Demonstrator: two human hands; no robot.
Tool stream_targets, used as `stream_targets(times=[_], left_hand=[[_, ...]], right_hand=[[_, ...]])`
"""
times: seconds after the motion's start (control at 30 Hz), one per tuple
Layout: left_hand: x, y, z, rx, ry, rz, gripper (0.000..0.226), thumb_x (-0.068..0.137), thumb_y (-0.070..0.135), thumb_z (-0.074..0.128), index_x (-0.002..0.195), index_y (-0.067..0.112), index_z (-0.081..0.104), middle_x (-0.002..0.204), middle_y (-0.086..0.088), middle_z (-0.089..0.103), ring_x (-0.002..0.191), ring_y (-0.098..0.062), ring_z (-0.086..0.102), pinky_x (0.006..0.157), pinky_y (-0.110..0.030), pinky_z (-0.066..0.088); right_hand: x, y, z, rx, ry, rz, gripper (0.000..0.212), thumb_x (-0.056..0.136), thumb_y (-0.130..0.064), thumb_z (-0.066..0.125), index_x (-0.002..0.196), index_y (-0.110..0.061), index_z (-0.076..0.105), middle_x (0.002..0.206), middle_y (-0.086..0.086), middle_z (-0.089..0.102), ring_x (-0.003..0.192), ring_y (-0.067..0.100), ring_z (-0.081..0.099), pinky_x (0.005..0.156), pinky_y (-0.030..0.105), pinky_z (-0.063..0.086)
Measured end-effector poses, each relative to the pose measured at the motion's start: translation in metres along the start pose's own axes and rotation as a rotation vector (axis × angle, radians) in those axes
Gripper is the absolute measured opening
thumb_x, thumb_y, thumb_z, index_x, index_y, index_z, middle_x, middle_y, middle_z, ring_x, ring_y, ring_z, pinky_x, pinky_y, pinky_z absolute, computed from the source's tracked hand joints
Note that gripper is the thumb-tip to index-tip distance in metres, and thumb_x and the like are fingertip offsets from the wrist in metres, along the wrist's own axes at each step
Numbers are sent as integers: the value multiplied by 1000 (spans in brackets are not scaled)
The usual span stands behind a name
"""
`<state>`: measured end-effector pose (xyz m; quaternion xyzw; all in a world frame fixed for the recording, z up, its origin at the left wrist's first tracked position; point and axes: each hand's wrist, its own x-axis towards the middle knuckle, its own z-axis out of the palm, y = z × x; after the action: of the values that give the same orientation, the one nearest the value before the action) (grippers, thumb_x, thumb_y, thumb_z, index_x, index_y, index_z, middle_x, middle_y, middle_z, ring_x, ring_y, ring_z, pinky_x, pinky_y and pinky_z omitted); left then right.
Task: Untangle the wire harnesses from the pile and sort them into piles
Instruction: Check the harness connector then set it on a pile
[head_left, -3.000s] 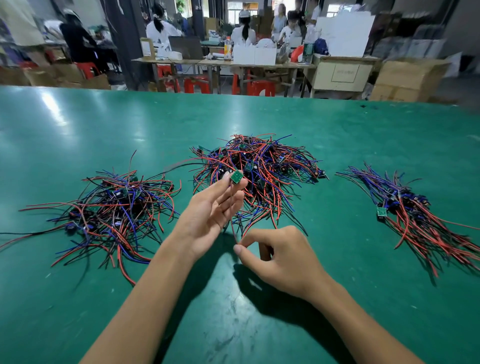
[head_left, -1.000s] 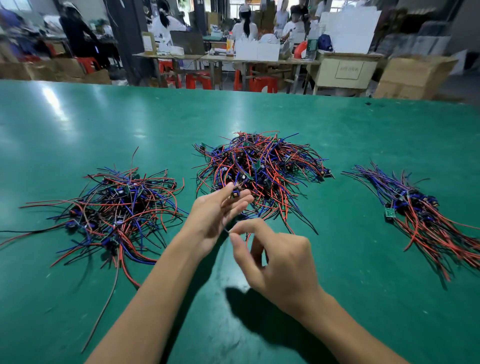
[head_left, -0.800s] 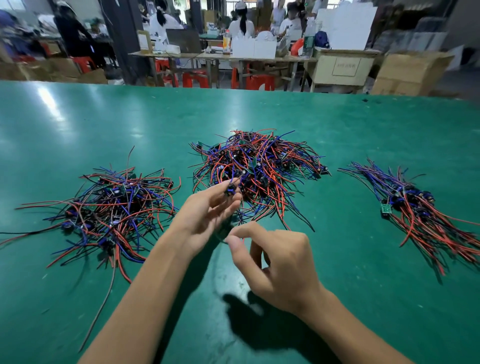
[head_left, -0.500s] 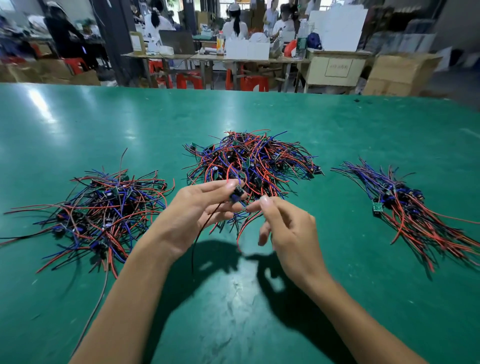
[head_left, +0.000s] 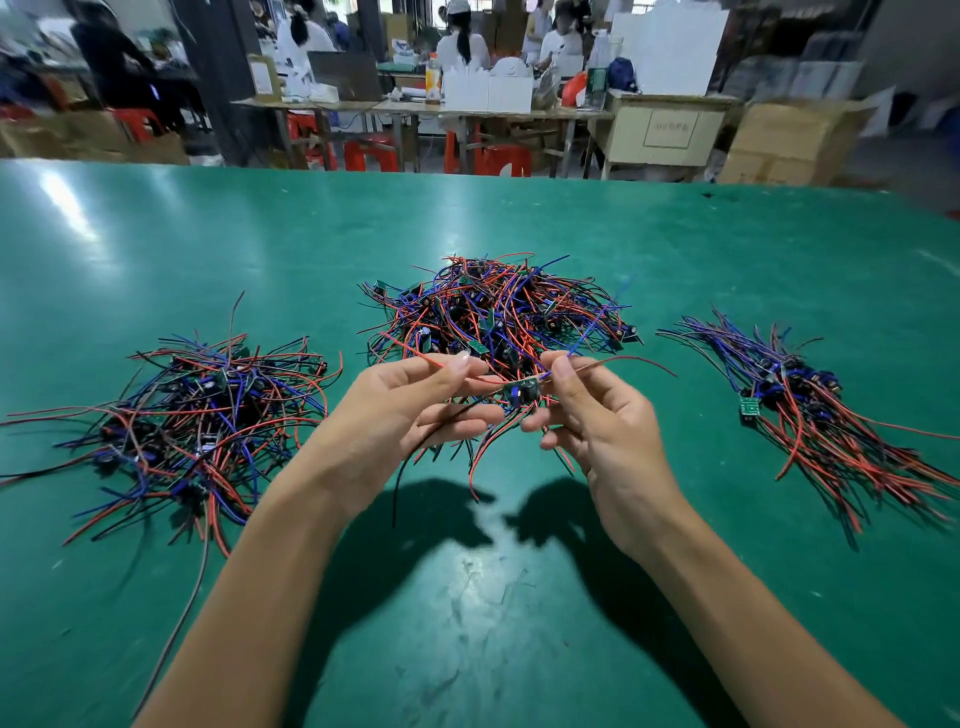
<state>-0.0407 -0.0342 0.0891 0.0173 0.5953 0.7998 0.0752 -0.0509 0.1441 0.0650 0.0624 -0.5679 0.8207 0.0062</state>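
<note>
One wire harness (head_left: 521, 391), a small green board with red, blue and black leads, hangs in the air between my hands above the green table (head_left: 519, 597). My left hand (head_left: 410, 410) pinches its red lead between thumb and forefinger. My right hand (head_left: 592, 415) pinches the blue and red leads beside the board. Behind the hands lies the tangled middle pile (head_left: 498, 312). A loose, tangled pile (head_left: 208, 410) lies at the left. At the right, a combed pile (head_left: 810, 400) has its wires running the same way.
The table's far edge (head_left: 467, 174) runs across the top. Beyond it are workbenches, red stools (head_left: 506, 158), cardboard boxes (head_left: 784, 143) and several seated people. A long dark wire (head_left: 171, 644) trails from the left pile toward the near edge.
Both hands have risen from the table and drawn one harness out of the middle pile. The right hand went from pressing near the surface to pinching the leads; the hands pull apart.
</note>
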Motion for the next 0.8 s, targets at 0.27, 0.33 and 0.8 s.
stream_targets(times=[0.27, 0.33, 0.8], left_hand=[[-1, 6, -7, 3, 52, 42, 30, 72, 42, 72, 82, 14, 80, 99, -12, 78, 75, -18, 76, 60, -20, 58], [-2, 8, -10, 82, 59, 62, 32, 72, 50, 69, 75, 21, 81, 97, -9, 79, 70, -21, 76, 58, -24, 59], [1, -9, 6, 313, -81, 51, 37, 88, 44, 64, 101, 13, 80, 96, -15, 78, 88, -31, 77, 75, -29, 61]], right_hand=[[8, -4, -8, 112, 108, 21, 15, 87, -30, 67, 89, -18, 60, 74, -2, 69, 63, 13, 72, 55, 17, 54], [9, -5, -11, 165, 99, 35, 14, 91, -28, 66, 91, -16, 59, 73, -3, 68, 65, 15, 74, 57, 18, 56], [7, -8, -20, -225, -260, 81, 21, 83, -42, 69, 70, -26, 71, 65, -5, 58, 54, 11, 44, 50, 18, 38]])
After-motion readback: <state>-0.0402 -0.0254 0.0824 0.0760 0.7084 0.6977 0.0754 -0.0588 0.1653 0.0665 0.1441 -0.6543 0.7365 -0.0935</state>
